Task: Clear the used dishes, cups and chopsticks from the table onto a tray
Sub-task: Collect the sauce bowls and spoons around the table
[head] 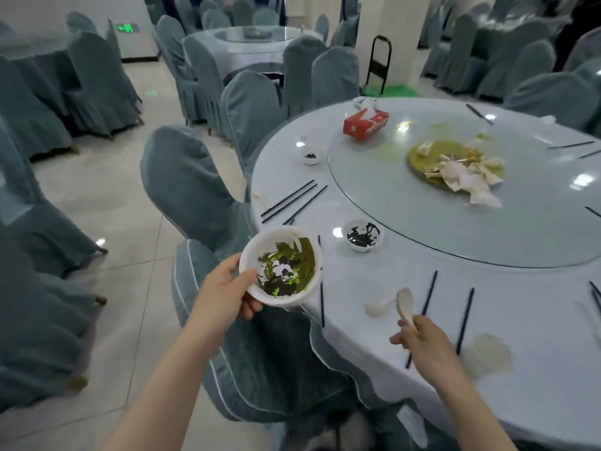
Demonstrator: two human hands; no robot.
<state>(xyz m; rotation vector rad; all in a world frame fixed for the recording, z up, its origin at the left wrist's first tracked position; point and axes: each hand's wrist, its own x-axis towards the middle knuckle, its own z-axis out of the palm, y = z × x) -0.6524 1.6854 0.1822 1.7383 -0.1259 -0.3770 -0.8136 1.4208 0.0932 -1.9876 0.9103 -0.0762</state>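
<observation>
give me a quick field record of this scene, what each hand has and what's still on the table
left hand: holds white bowl smeared with green and dark residue off the table's edge
right hand: grips white ceramic spoon by its handle
round table with pale cloth: two small white bowls with dark residue, scattered black chopsticks
glass turntable: red tissue box, yellow-green plate of crumpled tissues
tray: not in view

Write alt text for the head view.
A person's left hand holds a dirty white bowl at the edge of a round banquet table while the right hand grips a white spoon. Black chopsticks and small bowls remain on it.
</observation>
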